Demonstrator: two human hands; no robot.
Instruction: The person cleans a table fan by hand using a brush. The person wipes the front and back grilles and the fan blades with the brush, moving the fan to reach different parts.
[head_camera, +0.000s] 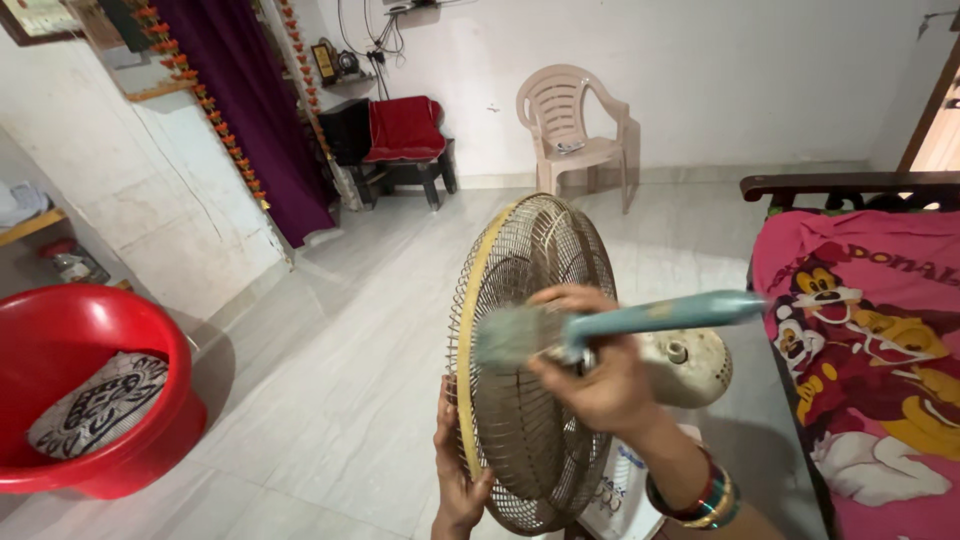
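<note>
A dusty table fan (530, 400) with a round wire grille and cream motor housing (690, 365) stands in front of me. My left hand (455, 480) grips the lower left rim of the grille, fingers wrapped around its edge. My right hand (595, 375), bangles on the wrist, holds a paintbrush (620, 325) with a pale blue handle. Its bristles press against the front of the grille near the middle, blurred by motion.
A red plastic tub chair (60, 340) with a patterned cushion sits at the left. A bed with a pink cartoon sheet (870, 360) lies at the right. A beige plastic chair (575, 125) and a dark bench with red cloth (400, 135) stand by the far wall.
</note>
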